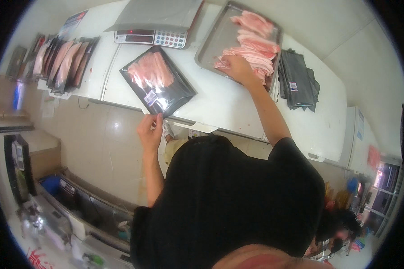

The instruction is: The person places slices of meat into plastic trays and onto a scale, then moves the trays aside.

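Note:
My left hand (150, 132) has its thumb and finger closed at the near corner of a flat bag (169, 99), black-edged with a clear front. Pink, fatty meat slices (151, 68) show inside it, and the bag lies tilted on the white top. My right hand (239, 68) reaches into a metal tray (213, 47) at the back right. Its fingers are closed on raw meat slices (256, 54) in the tray's near part; the fingertips are partly hidden. More slices lie in overlapping rows toward the tray's far end.
A digital scale (151, 38) with a grey pan stands behind the bag. At the left, several filled meat bags (69, 65) lean in a row. Flat black bags (297, 80) lie stacked right of the tray. The white worktop (229, 110) ends at handled front edges.

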`<state>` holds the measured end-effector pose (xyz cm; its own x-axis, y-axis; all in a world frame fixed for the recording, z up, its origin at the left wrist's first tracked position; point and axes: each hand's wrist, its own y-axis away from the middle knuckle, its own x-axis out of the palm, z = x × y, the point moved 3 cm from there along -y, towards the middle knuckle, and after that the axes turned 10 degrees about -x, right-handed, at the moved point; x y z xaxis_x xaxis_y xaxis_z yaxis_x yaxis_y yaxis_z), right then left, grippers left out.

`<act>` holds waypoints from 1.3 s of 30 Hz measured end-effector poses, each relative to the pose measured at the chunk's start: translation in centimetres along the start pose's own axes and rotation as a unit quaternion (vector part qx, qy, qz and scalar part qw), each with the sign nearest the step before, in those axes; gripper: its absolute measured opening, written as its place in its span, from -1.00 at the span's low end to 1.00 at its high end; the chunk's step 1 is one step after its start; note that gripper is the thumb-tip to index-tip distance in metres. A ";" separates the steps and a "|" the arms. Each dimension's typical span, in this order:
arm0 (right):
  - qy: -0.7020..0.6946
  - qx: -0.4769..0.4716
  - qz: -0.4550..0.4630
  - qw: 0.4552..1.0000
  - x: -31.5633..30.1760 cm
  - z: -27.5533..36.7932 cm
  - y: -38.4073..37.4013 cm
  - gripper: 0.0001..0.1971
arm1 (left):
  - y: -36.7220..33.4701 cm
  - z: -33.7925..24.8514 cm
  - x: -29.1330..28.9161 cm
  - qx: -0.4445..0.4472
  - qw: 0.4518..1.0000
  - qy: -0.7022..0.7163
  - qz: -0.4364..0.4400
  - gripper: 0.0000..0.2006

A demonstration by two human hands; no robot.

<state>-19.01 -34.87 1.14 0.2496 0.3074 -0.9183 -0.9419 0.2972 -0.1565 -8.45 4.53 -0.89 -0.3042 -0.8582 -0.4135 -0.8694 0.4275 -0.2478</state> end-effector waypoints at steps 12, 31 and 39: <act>-0.058 -0.040 -0.008 0.997 0.8 -3.3 0.1 -0.73 | -0.1 0.8 -0.3 -0.007 1.000 -0.008 -0.010 -0.87; -0.816 0.033 -0.182 0.548 -0.9 -7.7 5.9 -0.65 | -3.6 -1.0 1.8 0.054 0.997 0.023 0.054 -0.83; -0.611 0.120 -0.344 0.703 -6.5 -5.9 3.9 -0.53 | -2.4 -1.0 1.5 0.048 0.997 0.015 0.064 -0.82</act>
<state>-25.63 -41.06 4.30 0.7720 0.5202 0.3653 -0.4756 0.8540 -0.2111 -7.20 1.90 0.00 -0.4221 -0.8029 -0.4209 -0.7826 0.5571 -0.2778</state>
